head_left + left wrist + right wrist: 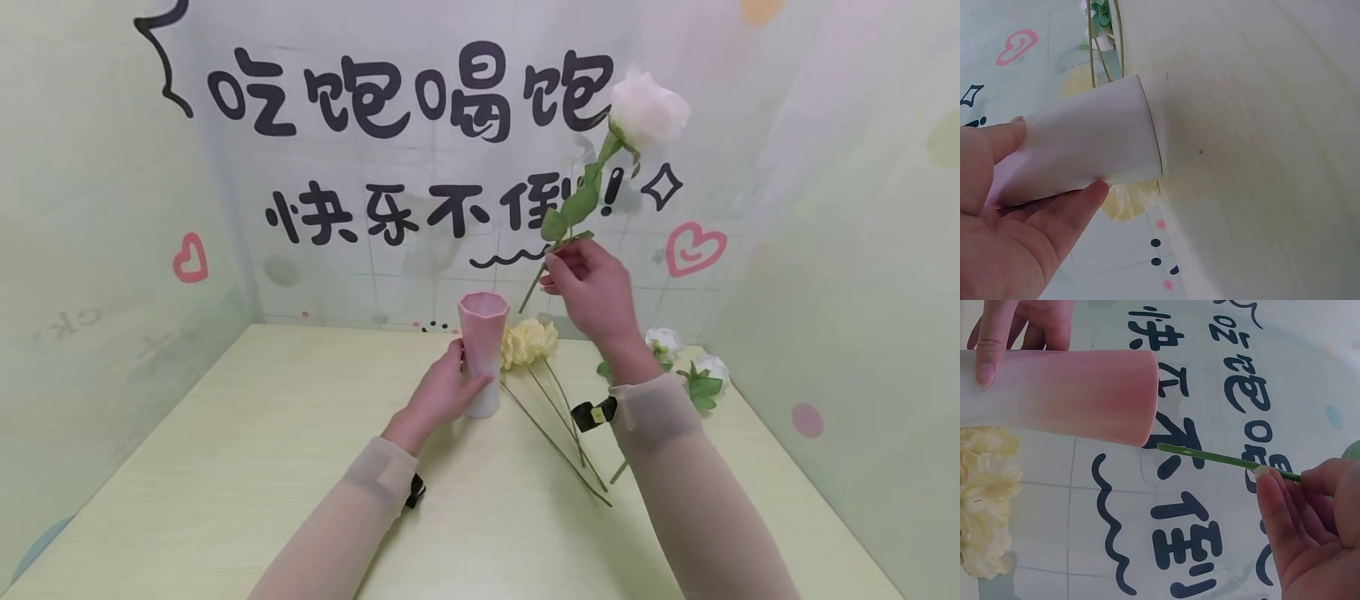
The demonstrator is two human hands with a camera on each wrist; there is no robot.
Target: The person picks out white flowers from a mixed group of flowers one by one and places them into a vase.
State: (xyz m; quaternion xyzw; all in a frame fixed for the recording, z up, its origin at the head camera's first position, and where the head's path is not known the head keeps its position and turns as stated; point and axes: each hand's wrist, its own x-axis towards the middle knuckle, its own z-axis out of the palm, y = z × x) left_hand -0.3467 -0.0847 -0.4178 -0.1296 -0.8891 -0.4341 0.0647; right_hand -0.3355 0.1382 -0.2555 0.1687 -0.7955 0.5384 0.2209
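Observation:
A pink-to-white vase (pixel 482 342) stands upright on the table, its mouth facing up. My left hand (pixel 442 387) grips it from the left side, thumb across the front, as the left wrist view also shows the vase (pixel 1085 140) between thumb and fingers. Above and right of the vase, my right hand (pixel 592 287) pinches the green stem (pixel 1222 459) of a white artificial rose (pixel 648 108). The bloom tilts up to the right, and the stem's lower end hangs close to the vase's rim, outside its mouth.
Yellow flowers (pixel 529 342) with long thin stems lie right of the vase. White roses (pixel 708 368) with green leaves rest at the table's right edge, partly behind my right forearm. A printed backdrop (pixel 420 275) closes off the far side of the table (pixel 262 467).

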